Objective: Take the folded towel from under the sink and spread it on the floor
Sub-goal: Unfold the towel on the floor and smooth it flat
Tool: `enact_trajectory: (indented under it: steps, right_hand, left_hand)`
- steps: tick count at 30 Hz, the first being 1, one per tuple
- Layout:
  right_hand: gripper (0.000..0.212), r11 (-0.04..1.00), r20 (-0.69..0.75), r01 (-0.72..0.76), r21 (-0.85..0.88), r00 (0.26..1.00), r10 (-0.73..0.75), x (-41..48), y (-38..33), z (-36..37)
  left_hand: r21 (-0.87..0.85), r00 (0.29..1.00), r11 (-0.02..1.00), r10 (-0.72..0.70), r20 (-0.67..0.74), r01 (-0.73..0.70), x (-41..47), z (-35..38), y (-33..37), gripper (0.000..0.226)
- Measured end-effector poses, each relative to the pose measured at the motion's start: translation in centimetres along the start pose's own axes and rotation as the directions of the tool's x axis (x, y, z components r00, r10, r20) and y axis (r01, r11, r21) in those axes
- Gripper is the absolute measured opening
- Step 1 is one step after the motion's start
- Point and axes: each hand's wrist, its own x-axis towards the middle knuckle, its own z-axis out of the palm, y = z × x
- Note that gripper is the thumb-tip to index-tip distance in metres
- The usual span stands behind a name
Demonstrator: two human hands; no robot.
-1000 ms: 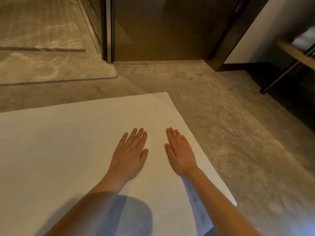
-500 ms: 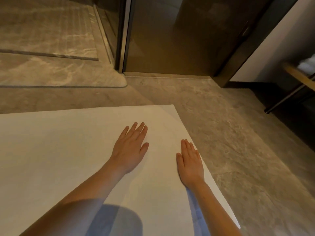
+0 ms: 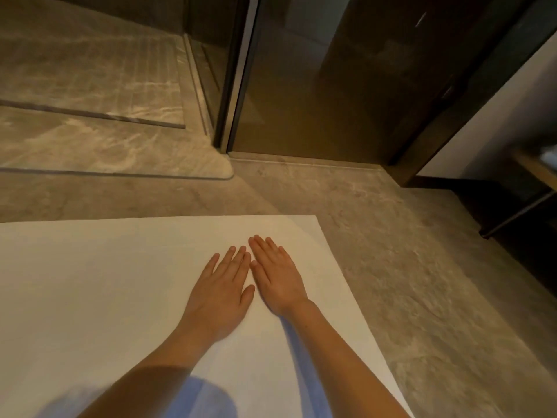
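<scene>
A white towel (image 3: 99,294) lies spread flat on the grey stone floor (image 3: 422,297), filling the lower left of the view. Its far right corner shows a thin folded edge. My left hand (image 3: 220,291) rests palm down on the towel near that right end, fingers extended. My right hand (image 3: 277,276) lies flat beside it, palm down, with the fingertips of both hands almost touching. Neither hand grips the cloth. The sink is out of view.
A dark glass door with a metal frame (image 3: 238,76) stands ahead. A raised marble shower step (image 3: 114,152) lies at the far left. A wooden shelf on dark metal legs (image 3: 539,176) sits at the right edge.
My right hand has slid from the towel's right edge inward and forward until it lies next to my left hand. The view has tilted up slightly.
</scene>
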Motion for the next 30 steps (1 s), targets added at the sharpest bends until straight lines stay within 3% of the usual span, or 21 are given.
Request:
enact_trajectory:
  steps: [10, 16, 23, 26, 28, 30]
  right_hand:
    - [0.054, 0.968, -0.028, -0.236, -0.080, 0.972, 0.235, 0.5, 6.5, -1.9]
    - [0.055, 0.955, -0.046, -0.282, -0.093, 0.959, 0.278, 0.2, 6.9, -2.1]
    - [0.056, 0.914, 0.157, -0.342, -0.217, 0.912, 0.379, 1.4, 5.1, -4.4]
    - [0.053, 0.931, 0.032, -0.353, -0.089, 0.933, 0.357, 1.2, 2.1, -5.3]
    - [0.051, 0.946, -0.121, -0.303, 0.113, 0.941, 0.316, -0.2, -1.2, -4.9]
    - [0.048, 0.958, -0.183, -0.190, 0.216, 0.956, 0.231, -2.5, -4.9, -3.8]
  left_hand:
    - [0.011, 1.000, 1.000, -0.010, 0.028, 0.010, 0.2, 0.4, -0.4, 0.070]
    - [0.021, 0.998, 1.000, -0.010, 0.058, 0.009, 0.3, 0.6, -0.4, 0.071]
    - [-0.019, 0.987, 1.000, -0.017, 0.160, 0.020, 0.7, -0.3, -0.4, 0.065]
    - [-0.113, 0.981, 0.992, -0.028, 0.193, 0.050, 0.4, -2.8, -0.5, 0.062]
    - [-0.166, 0.998, 0.985, -0.047, 0.050, 0.055, -1.4, -4.7, -0.9, 0.058]
    - [-0.217, 0.994, 0.974, -0.089, -0.070, 0.072, -4.6, -6.2, -1.1, 0.054]
